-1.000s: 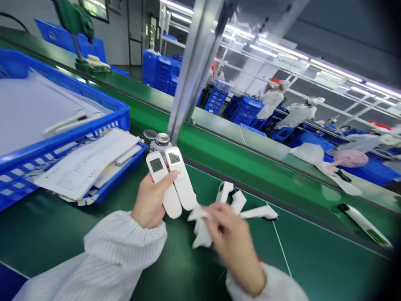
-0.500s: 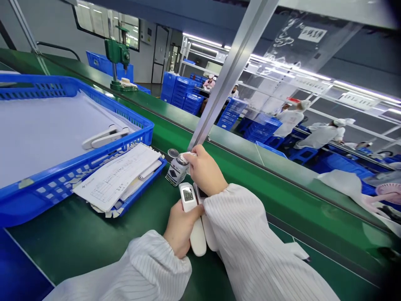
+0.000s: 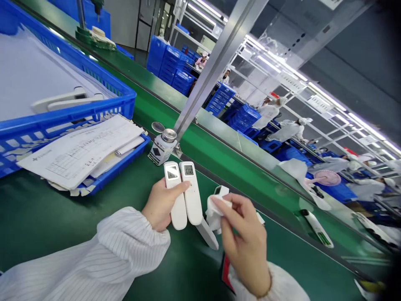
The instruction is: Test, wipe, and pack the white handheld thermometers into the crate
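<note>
Wiping appears to be the step in hand, done over a green work surface. At left, a large blue crate is seen, with a smaller blue tray of papers just beside it. Beyond the hands, a metal-topped bottle is stood near a metal post, its round lid tilted up. The hands are held apart. Two white handheld devices are gripped side by side, screens up, in the left hand, the thumb laid across them. Just to their right, a crumpled white wipe is pinched in the fingers of the right hand. What lies behind the wipe is partly hidden and cannot be told for certain. For the next move, it is judged, the pair should be kept steady while the wipe is brought to their casings. Smallest, figures are shown on the right-hand screen.
</note>
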A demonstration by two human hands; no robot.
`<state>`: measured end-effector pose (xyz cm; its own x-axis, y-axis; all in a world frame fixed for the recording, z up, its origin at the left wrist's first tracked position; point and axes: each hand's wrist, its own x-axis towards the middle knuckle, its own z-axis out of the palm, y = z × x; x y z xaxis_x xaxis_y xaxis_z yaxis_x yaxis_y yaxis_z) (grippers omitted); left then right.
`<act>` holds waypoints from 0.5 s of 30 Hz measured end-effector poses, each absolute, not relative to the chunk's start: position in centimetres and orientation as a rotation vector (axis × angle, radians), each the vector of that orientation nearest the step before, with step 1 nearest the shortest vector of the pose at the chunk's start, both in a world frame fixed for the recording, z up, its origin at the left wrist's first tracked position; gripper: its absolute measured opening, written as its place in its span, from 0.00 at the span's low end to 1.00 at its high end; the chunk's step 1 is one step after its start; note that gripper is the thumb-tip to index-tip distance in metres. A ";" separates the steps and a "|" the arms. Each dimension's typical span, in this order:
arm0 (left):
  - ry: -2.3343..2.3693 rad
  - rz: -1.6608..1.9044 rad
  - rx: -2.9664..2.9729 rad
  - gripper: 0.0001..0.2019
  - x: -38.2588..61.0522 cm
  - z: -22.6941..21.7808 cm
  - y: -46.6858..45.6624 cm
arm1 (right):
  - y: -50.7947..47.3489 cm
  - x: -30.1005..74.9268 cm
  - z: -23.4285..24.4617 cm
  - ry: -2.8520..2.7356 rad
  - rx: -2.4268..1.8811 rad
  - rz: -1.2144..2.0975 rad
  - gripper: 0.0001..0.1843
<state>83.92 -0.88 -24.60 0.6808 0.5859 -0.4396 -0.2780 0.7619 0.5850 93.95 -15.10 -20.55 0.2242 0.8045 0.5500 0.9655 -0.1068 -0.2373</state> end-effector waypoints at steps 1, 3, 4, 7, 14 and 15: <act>0.656 0.495 0.507 0.17 83.9 -24.5 -1.0 | -15.9 93.3 -21.6 -1.623 -1.944 -0.384 0.23; 0.649 0.463 0.509 0.17 83.9 -24.4 -1.2 | -16.8 92.1 -23.5 -1.624 -1.916 -0.391 0.25; 0.647 0.445 0.511 0.16 83.9 -24.3 -1.2 | -17.1 91.5 -24.2 -1.615 -1.912 -0.396 0.26; 0.642 0.403 0.524 0.15 83.9 -24.2 -1.4 | -17.9 89.7 -25.5 -1.579 -1.975 -0.384 0.27; 0.675 0.398 0.569 0.14 84.0 -24.1 -1.5 | -18.6 88.4 -25.2 -1.452 -1.937 -0.473 0.24; 0.672 0.398 0.567 0.13 84.0 -24.1 -1.5 | -18.4 88.8 -25.0 -1.409 -1.953 -0.511 0.24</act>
